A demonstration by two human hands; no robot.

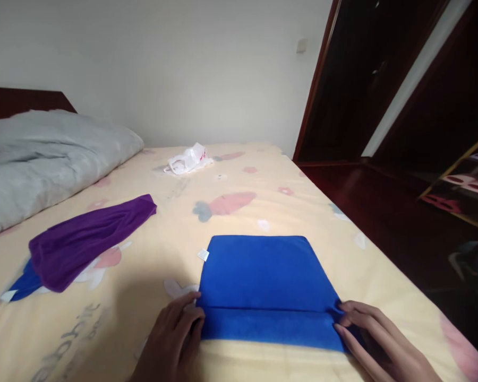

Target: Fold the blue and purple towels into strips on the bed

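Observation:
A blue cloth point(258, 273) lies flat on the bed, its near edge folded over into a strip. A small white tag point(203, 255) sticks out from its left side. At the left end of the folded strip, my left hand point(175, 331) has its fingers curled and closed on the cloth's edge. My right hand point(376, 334) pinches the opposite end, where the fabric bunches a little between thumb and fingers. To the left, a purple cloth point(91, 239) lies loosely over another blue cloth point(26, 281), which shows only at one corner with a pale tag.
The bed's printed sheet point(239, 180) spreads under everything. A white plastic bag point(189, 159) rests near the wall, and a grey quilt point(56, 148) is heaped at left. Beyond the bed's right edge are a dark floor, a dark door point(366, 69) and a rack with slippers point(468, 183).

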